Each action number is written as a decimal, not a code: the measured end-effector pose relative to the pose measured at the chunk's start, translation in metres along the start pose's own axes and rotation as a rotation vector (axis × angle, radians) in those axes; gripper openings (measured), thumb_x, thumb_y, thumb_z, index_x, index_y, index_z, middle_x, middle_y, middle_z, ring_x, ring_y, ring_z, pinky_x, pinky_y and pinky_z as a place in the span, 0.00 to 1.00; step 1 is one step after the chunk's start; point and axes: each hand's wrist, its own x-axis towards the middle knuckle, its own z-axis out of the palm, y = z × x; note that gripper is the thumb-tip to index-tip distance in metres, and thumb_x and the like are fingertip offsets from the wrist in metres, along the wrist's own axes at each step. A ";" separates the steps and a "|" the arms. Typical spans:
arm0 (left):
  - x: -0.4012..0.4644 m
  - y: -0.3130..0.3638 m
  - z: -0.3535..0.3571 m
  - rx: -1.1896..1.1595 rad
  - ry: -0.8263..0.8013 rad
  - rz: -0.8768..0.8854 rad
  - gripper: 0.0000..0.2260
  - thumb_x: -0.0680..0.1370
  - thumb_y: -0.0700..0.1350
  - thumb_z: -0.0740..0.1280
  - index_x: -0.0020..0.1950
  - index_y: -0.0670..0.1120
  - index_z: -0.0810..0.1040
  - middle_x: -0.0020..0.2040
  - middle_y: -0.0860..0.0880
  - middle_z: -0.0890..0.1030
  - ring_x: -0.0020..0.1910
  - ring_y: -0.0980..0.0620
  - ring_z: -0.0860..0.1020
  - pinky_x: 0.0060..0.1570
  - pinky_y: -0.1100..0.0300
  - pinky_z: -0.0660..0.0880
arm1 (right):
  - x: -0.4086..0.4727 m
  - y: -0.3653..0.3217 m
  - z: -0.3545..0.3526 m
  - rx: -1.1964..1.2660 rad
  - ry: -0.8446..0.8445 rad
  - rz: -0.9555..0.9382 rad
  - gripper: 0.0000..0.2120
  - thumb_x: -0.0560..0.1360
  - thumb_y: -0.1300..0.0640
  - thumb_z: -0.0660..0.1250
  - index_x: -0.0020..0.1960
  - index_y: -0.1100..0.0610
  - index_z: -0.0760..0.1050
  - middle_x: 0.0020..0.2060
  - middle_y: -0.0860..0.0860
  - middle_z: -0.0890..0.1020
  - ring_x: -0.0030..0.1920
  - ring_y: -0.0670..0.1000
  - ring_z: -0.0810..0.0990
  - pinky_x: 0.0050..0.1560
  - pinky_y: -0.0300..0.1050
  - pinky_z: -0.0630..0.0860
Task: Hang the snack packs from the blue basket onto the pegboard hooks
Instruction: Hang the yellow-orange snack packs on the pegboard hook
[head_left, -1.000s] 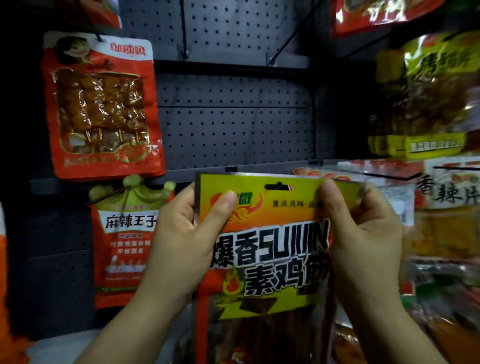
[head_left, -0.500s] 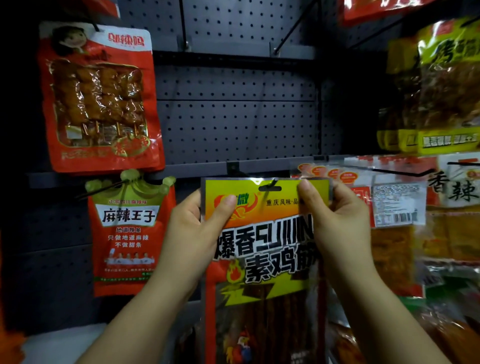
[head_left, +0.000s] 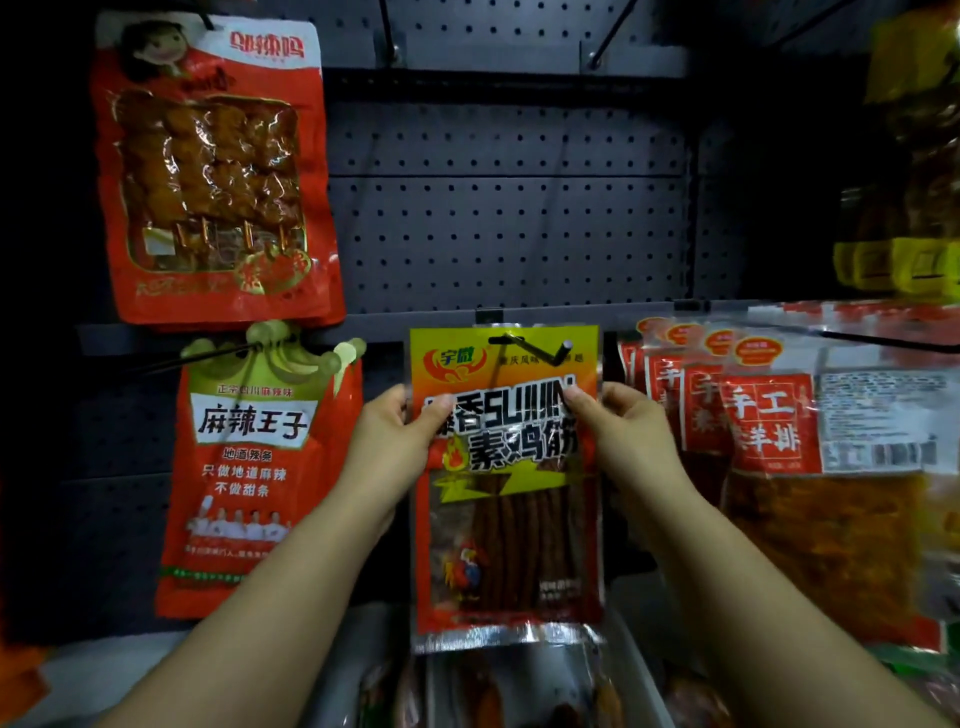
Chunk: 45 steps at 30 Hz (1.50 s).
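Hanging step: my left hand (head_left: 400, 431) and right hand (head_left: 618, 421) pinch the yellow-and-red snack pack's (head_left: 506, 483) side edges — its slot is threaded on the pegboard hook (head_left: 540, 349). Next, I judge: slide it back, let go.
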 end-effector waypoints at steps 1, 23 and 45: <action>0.008 -0.003 0.003 0.009 0.011 -0.026 0.04 0.77 0.44 0.67 0.49 0.46 0.79 0.48 0.45 0.84 0.48 0.46 0.82 0.53 0.47 0.78 | 0.010 0.003 0.003 -0.013 -0.002 0.015 0.10 0.76 0.54 0.67 0.41 0.61 0.79 0.39 0.60 0.84 0.43 0.60 0.83 0.47 0.56 0.79; -0.032 -0.095 0.005 0.052 0.018 -0.257 0.07 0.77 0.37 0.66 0.43 0.48 0.77 0.44 0.49 0.81 0.51 0.46 0.80 0.55 0.52 0.75 | -0.024 0.119 0.014 -0.004 0.003 0.231 0.07 0.76 0.60 0.68 0.41 0.61 0.77 0.21 0.43 0.79 0.23 0.35 0.76 0.25 0.26 0.69; -0.274 -0.018 0.073 -0.347 -0.634 -0.233 0.07 0.74 0.36 0.67 0.43 0.49 0.78 0.38 0.53 0.80 0.36 0.62 0.78 0.35 0.71 0.74 | -0.318 0.034 -0.184 -0.356 0.280 0.321 0.05 0.75 0.65 0.66 0.42 0.59 0.79 0.26 0.46 0.81 0.26 0.41 0.75 0.30 0.30 0.72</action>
